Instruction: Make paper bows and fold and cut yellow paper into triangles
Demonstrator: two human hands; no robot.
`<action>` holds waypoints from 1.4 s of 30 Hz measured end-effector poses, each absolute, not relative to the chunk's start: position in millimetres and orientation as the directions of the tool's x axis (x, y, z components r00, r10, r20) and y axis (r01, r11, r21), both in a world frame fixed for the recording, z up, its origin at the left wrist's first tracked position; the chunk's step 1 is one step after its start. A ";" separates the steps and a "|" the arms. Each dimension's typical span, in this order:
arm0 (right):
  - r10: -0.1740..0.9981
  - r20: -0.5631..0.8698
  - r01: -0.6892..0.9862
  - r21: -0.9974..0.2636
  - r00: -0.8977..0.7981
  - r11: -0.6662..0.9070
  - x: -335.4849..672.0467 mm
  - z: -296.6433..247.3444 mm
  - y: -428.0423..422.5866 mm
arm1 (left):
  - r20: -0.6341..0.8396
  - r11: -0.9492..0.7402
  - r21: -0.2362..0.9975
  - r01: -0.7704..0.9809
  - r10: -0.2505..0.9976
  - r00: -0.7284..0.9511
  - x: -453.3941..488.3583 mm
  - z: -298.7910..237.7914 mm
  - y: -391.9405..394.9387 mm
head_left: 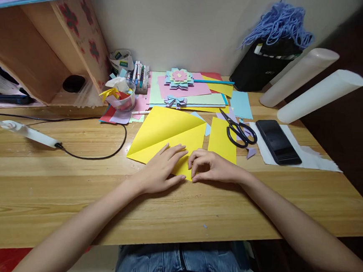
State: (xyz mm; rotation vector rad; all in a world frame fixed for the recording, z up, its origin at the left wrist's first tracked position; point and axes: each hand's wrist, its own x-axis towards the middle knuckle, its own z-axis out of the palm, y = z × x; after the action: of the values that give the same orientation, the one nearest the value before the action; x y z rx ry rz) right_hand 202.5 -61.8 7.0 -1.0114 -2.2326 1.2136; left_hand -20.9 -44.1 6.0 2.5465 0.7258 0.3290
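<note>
A yellow paper sheet [165, 131], folded along a diagonal, lies on the wooden desk [63, 195]. My left hand [162, 169] rests flat on its near corner, fingers stretched out. My right hand [210, 167] is beside it with fingers curled, pinching the paper's near tip. A smaller yellow piece [221, 139] lies just right of the sheet.
Black scissors [239, 129] and a black phone [278, 141] on white paper lie to the right. Behind are stacked coloured sheets with a paper flower [179, 78], a cup of scraps [122, 96], markers, a black bag with blue yarn [278, 23], two white tubes, a cabled white tool [27, 131].
</note>
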 end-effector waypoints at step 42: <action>0.850 0.079 0.512 -0.768 -0.521 0.385 196.2 0.7 -65.8 | 0.194 -0.661 0.450 0.601 0.729 0.657 -23.4 4.2 -39.0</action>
State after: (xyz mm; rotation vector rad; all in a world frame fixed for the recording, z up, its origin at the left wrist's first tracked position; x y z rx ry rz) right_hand 196.2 -65.8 0.7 -1.1696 -2.1833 0.9679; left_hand -23.4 -39.0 4.2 2.5284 1.0543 0.5149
